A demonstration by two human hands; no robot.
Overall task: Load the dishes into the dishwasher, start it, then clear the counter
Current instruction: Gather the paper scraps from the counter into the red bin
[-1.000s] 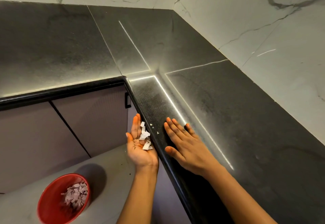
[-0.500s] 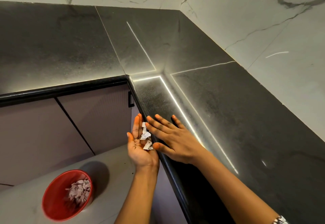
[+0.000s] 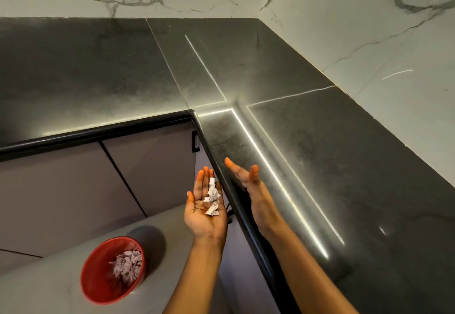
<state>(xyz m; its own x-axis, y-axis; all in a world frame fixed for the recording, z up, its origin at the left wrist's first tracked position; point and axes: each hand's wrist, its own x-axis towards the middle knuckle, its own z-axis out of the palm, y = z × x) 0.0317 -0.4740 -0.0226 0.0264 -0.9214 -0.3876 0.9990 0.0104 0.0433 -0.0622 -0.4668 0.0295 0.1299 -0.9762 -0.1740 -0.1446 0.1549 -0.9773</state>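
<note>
My left hand (image 3: 204, 211) lies palm up just below the front edge of the black stone counter (image 3: 344, 165), fingers straight. Several small white paper scraps (image 3: 212, 196) rest on its palm. My right hand (image 3: 251, 185) is over the counter's edge, turned on its side with fingers straight, holding nothing. It is a little apart from the left hand. A red bin (image 3: 98, 281) stands on the floor at lower left, with a heap of torn paper bits (image 3: 128, 265) inside.
The counter wraps an inner corner under white marble walls (image 3: 369, 30). Mauve cabinet doors (image 3: 73, 190) with a black handle (image 3: 194, 142) sit below the counter. Grey floor (image 3: 37, 296) surrounds the bin.
My right hand swept across the counter toward the edge, then lifted and turned onto its side. The scraps stayed in my left palm, which shifted slightly away from the edge.
</note>
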